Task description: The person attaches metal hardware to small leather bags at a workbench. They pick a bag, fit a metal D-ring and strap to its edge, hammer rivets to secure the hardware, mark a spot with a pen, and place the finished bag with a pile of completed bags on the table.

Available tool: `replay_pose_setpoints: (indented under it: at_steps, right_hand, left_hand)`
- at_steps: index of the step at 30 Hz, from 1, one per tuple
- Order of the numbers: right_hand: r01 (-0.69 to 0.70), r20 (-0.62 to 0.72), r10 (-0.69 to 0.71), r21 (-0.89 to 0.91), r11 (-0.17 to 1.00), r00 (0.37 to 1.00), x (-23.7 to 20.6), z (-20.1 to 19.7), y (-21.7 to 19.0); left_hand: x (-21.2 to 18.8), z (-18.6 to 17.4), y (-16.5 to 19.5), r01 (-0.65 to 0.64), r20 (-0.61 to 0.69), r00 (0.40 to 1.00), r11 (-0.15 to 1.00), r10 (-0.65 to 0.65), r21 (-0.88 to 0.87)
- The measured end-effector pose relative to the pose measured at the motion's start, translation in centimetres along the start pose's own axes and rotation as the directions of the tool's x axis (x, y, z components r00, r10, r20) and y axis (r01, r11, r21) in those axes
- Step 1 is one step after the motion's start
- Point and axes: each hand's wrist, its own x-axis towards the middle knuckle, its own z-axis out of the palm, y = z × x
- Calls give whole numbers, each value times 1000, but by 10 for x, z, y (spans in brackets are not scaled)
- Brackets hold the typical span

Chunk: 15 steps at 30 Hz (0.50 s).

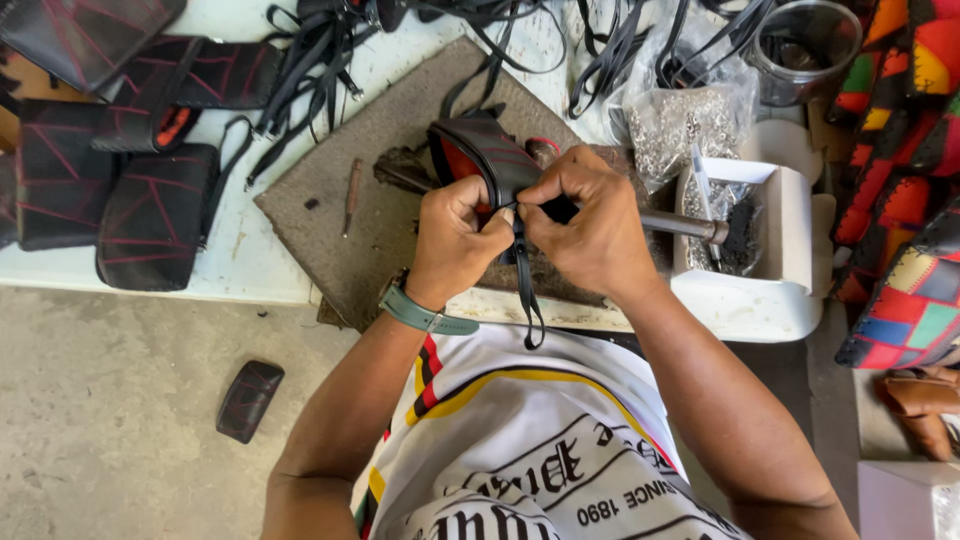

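Head view: both hands meet over the middle of a worn grey mat that lies on the white table. The left hand, with a green strap at the wrist, and the right hand press knuckle to knuckle, and between them sits a small black pouch with a red lining showing on its left side. The fingers of both hands are curled together, pinched on the near edge of the pouch where a thin black strap hangs down toward the person's shirt. The step in hand looks like fixing or threading that strap at the pouch's edge. The next move would seem to call for a firm pinch on the strap end and a steady hold on the pouch, so the edge does not slip.

A metal rod runs from under the right hand toward a white box on the right. A bag of small metal fittings lies far right, beside a heap of black straps. Finished black pouches with red stitching lie at the left, and one more rests on the concrete floor nearby.
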Motion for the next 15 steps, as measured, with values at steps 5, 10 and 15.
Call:
replay_pose_setpoints:
  at_steps: [5, 10, 15]
  right_hand:
    - [228, -96, -221, 73, 971, 971, 3, -16, 1]
    - [266, -184, -245, 99, 959, 952, -13, -30, 0]
    - [284, -179, -314, -173, 943, 932, -27, -29, -8]
  left_hand:
    - [12, 0, 17, 4, 76, 997, 993, 5, -120]
    - [13, -4, 34, 22, 138, 990, 994, -7, -106]
    - [4, 4, 54, -115, 136, 985, 990, 103, 84]
